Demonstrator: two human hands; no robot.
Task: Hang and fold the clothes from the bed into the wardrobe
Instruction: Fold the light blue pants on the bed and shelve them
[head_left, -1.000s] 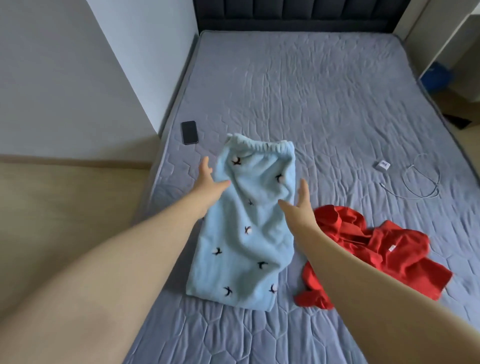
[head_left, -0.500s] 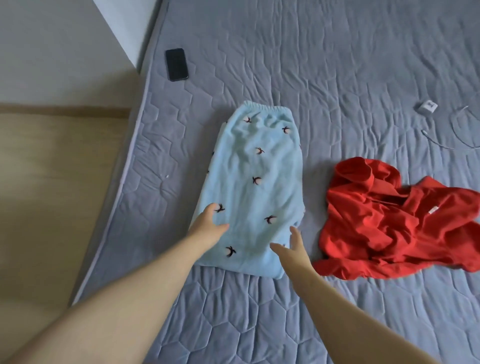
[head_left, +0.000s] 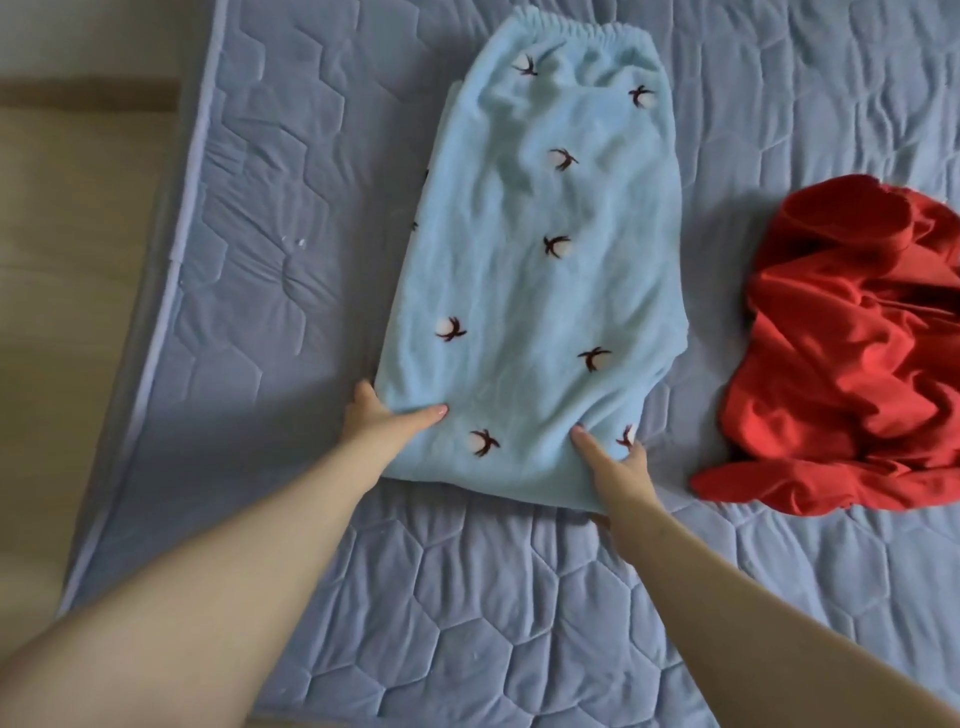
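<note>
Left hand (head_left: 376, 418), right hand (head_left: 615, 467) lowered, gripping trousers (head_left: 540, 270) corners

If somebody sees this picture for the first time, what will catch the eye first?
The pale blue garment with dark sprig prints lies folded in the middle of the grey quilted bed, and the left hand and right hand grip its near corners. To its right lies a crumpled red garment.
</note>
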